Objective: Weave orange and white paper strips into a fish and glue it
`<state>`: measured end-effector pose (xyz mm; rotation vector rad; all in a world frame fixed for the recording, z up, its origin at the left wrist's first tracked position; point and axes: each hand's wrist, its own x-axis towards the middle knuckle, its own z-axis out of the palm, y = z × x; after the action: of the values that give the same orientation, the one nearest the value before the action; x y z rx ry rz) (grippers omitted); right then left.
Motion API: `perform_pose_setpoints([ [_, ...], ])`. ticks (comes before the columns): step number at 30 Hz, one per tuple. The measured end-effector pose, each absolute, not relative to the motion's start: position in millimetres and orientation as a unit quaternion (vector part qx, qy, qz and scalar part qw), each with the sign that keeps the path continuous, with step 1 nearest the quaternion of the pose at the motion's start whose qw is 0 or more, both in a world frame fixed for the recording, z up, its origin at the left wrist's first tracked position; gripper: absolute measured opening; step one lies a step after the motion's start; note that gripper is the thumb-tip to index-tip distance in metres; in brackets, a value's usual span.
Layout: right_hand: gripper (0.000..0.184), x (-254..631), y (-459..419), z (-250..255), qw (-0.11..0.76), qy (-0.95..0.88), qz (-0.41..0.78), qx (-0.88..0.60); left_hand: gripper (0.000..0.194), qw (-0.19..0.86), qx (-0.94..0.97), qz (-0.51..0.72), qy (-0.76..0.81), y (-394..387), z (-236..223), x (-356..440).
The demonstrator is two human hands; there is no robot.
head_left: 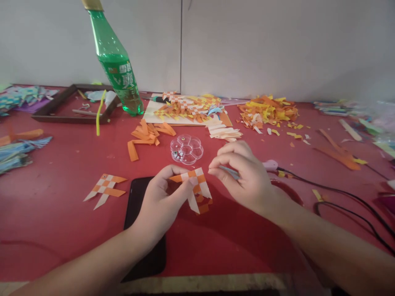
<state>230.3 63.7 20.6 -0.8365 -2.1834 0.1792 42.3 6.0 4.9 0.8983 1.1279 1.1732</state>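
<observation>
In our left hand [163, 197] we hold the weave [200, 181], an orange-and-white checked piece of paper with pointed tails, gripped between thumb and fingers above the bench [240, 246]. Our right hand [243, 172] hangs just to the right of it, apart from the paper, its thumb and forefinger tips drawn narrow; we cannot tell whether they meet or pinch something tiny. Beyond our hands sits a clear, flower-shaped box [195, 153], with small dark and white bits [177, 155] in its left side. To our left lies a second fish-shaped weave [106, 185], and near it a black phone [151, 261], partly under our left hand and forearm. Farther back we see loose orange strips [146, 133], pale strips [225, 131] and a heap of orange and yellow scraps [268, 111]. A green bottle [119, 72] stands beside a dark frame [68, 120] toward the wall [262, 49]. Just beyond our right wrist, a pink tool [270, 165] partly shows.
</observation>
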Motion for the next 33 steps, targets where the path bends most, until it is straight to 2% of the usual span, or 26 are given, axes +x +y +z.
perform_pose_setpoints([
  [7, 0.005, 228.3, 48.9, 18.6, 0.385, -0.875, 0.021, -0.292, 0.014, 0.544, 0.465, 0.485, 0.504, 2.9, 10.5, 43.7],
  [24, 0.005, 230.4, 45.2, 21.6, 0.407, -0.873, 0.015, -0.266, 0.009, 0.487, 0.547, 0.507, 0.455, -3.6, 6.3, 43.7],
  [29, 0.020, 232.9, 44.5, 25.0, 0.441, -0.859, 0.000, -0.261, 0.003, 0.448, 0.581, 0.504, 0.456, -6.4, 2.3, 40.6],
  [33, 0.026, 233.7, 45.5, 26.9, 0.406, -0.875, 0.039, -0.262, 0.010, 0.367, 0.630, 0.514, 0.451, -5.7, 0.9, 39.3],
])
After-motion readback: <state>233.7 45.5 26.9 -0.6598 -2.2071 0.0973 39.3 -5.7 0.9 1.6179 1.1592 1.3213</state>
